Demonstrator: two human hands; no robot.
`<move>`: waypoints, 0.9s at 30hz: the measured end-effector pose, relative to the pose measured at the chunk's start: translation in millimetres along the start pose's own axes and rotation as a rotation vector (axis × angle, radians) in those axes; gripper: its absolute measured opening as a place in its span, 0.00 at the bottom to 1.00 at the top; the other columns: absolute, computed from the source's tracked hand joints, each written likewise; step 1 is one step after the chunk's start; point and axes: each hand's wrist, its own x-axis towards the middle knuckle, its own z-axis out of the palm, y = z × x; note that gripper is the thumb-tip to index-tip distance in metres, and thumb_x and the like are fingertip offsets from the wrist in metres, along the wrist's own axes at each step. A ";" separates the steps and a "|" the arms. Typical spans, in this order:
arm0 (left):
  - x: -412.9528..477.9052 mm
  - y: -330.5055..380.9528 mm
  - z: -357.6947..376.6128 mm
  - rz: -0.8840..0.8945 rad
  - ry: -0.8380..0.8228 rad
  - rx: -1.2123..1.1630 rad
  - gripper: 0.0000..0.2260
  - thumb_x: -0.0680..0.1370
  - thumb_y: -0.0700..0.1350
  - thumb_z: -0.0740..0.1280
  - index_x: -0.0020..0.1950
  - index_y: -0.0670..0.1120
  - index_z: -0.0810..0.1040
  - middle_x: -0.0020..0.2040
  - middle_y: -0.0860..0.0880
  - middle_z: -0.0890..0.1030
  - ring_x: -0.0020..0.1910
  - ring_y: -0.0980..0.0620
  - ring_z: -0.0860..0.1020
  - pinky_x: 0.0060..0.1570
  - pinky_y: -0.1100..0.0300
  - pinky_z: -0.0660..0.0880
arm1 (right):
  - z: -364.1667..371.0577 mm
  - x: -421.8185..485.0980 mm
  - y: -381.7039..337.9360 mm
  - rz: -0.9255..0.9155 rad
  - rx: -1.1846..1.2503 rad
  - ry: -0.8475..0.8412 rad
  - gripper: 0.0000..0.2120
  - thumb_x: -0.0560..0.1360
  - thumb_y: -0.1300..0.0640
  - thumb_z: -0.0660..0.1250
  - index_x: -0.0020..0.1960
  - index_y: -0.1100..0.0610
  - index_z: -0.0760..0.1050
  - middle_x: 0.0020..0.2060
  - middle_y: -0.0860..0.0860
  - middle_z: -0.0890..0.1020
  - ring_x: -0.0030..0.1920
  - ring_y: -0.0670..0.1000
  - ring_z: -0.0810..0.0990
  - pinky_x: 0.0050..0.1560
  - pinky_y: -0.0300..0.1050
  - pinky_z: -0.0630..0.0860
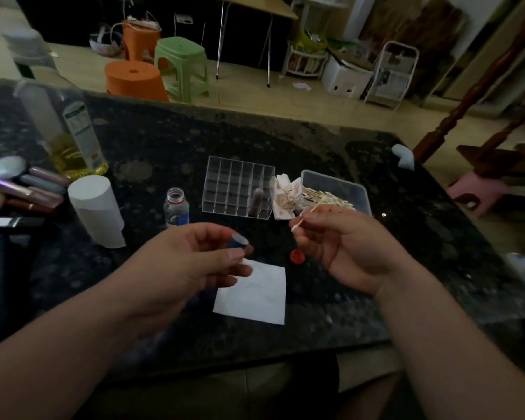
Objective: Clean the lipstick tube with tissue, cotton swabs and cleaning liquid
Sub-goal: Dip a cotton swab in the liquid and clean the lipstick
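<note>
While the left hand (191, 262) curls its thumb and fingers round a dark blue lipstick tube (238, 240) just below the middle of the frame, the right hand (340, 247) pinches a cotton swab (303, 218) between thumb and forefinger a little to the right. The swab's white tip points down and left toward the tube but does not touch it. Both hands hover over a dark, speckled stone table (164, 140) that fills the middle band of the frame. A flat white tissue square (255, 295) lies under them at lower centre, with a small red cap (297, 256) just off its upper right corner. Farther back, an uncapped small clear bottle (176, 207) stands left of a clear gridded organizer (237, 186), which holds one dusky tube (255, 201) in a front compartment. Against the organizer's right side sits a crumpled, red-stained tissue (285, 195), and next to it a clear box (337, 186) of swabs. Toward the left stand a white tissue roll (96, 210) and a tall bottle of yellow liquid (70, 140), with a cluster of lipsticks (28, 189) at the frame's left edge. Beyond the table's far edge, pale floor (255, 95) carries two orange stools (134, 78) and a green stool (181, 65) at upper left. The metal legs of a folding table (243, 43) show at top centre, a white wire rack (391, 71) at upper right, and a dark wooden post (467, 95) and a pink stool (476, 192) at the right.
</note>
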 end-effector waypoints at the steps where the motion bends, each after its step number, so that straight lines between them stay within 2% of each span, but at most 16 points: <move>1: -3.5 -0.6 2.7 -0.002 -0.050 -0.089 0.08 0.69 0.38 0.72 0.48 0.44 0.86 0.51 0.44 0.87 0.51 0.43 0.86 0.52 0.48 0.80 | 2.9 -7.9 6.3 0.004 0.053 -0.046 0.02 0.74 0.68 0.65 0.45 0.66 0.77 0.39 0.60 0.84 0.35 0.50 0.84 0.33 0.39 0.81; 3: -9.4 -2.5 7.1 0.015 -0.128 -0.204 0.08 0.69 0.37 0.71 0.45 0.45 0.87 0.52 0.42 0.87 0.52 0.42 0.85 0.49 0.51 0.83 | 6.4 -15.4 16.5 0.004 0.041 -0.122 0.03 0.71 0.65 0.68 0.44 0.63 0.79 0.41 0.59 0.84 0.35 0.49 0.82 0.31 0.39 0.79; 5: -13.8 -5.0 11.0 0.033 -0.168 -0.268 0.09 0.70 0.36 0.69 0.44 0.44 0.87 0.50 0.40 0.86 0.51 0.41 0.86 0.46 0.54 0.83 | 8.0 -15.6 23.2 -0.014 -0.080 -0.158 0.03 0.69 0.62 0.72 0.43 0.60 0.81 0.41 0.58 0.83 0.36 0.49 0.78 0.30 0.40 0.73; 9: -17.5 -7.3 13.8 0.052 -0.148 -0.302 0.09 0.69 0.34 0.68 0.44 0.41 0.87 0.49 0.37 0.86 0.48 0.42 0.86 0.43 0.56 0.83 | 11.0 -13.7 30.3 -0.047 -0.233 -0.208 0.03 0.70 0.62 0.73 0.39 0.56 0.83 0.37 0.57 0.81 0.32 0.47 0.72 0.29 0.40 0.67; 13: -12.9 -7.0 12.6 0.019 -0.076 -0.139 0.09 0.68 0.35 0.70 0.46 0.40 0.87 0.48 0.39 0.87 0.48 0.44 0.86 0.47 0.55 0.83 | 10.5 -12.2 32.3 -0.072 -0.373 -0.221 0.10 0.75 0.67 0.69 0.39 0.56 0.82 0.28 0.51 0.77 0.27 0.47 0.70 0.27 0.40 0.65; 15: -9.5 -7.1 11.9 -0.019 -0.043 0.001 0.09 0.68 0.37 0.72 0.46 0.41 0.87 0.47 0.42 0.87 0.48 0.46 0.86 0.51 0.53 0.82 | 6.7 -12.3 28.9 -0.097 -0.569 -0.174 0.08 0.75 0.65 0.71 0.40 0.55 0.83 0.28 0.51 0.78 0.26 0.47 0.71 0.26 0.40 0.66; 18: -5.0 -9.4 11.9 -0.065 -0.035 0.224 0.09 0.73 0.37 0.73 0.52 0.44 0.85 0.47 0.46 0.88 0.48 0.49 0.87 0.54 0.52 0.80 | -2.3 -14.9 23.5 -0.117 -0.931 -0.146 0.04 0.76 0.58 0.72 0.44 0.52 0.83 0.29 0.46 0.82 0.28 0.41 0.77 0.30 0.35 0.72; 20: -1.3 -12.7 11.7 -0.079 -0.019 0.331 0.09 0.74 0.39 0.73 0.53 0.46 0.84 0.46 0.49 0.88 0.46 0.52 0.87 0.53 0.53 0.81 | -15.6 -13.6 17.4 -0.114 -1.047 -0.085 0.03 0.77 0.56 0.71 0.45 0.52 0.83 0.28 0.45 0.82 0.27 0.41 0.77 0.29 0.36 0.72; 22: 3.1 -16.6 10.6 -0.062 0.002 0.454 0.09 0.73 0.42 0.75 0.52 0.51 0.84 0.45 0.53 0.88 0.45 0.54 0.86 0.53 0.53 0.82 | -41.1 -4.4 8.5 -0.110 -1.093 0.090 0.06 0.77 0.55 0.70 0.44 0.54 0.83 0.26 0.48 0.81 0.23 0.43 0.73 0.27 0.38 0.69; 25: 7.3 -19.1 10.1 -0.018 0.021 0.585 0.08 0.73 0.47 0.76 0.50 0.56 0.83 0.44 0.58 0.87 0.41 0.57 0.85 0.49 0.56 0.82 | -80.4 17.4 1.2 -0.086 -1.191 0.333 0.09 0.77 0.54 0.70 0.40 0.54 0.83 0.24 0.48 0.81 0.21 0.41 0.72 0.29 0.38 0.70; 27: 8.8 -20.4 10.4 0.007 0.031 0.601 0.07 0.73 0.48 0.75 0.50 0.56 0.83 0.43 0.59 0.86 0.39 0.57 0.85 0.45 0.60 0.81 | -92.2 30.8 5.6 -0.040 -1.207 0.353 0.11 0.77 0.54 0.71 0.36 0.54 0.83 0.24 0.47 0.81 0.23 0.43 0.74 0.29 0.38 0.71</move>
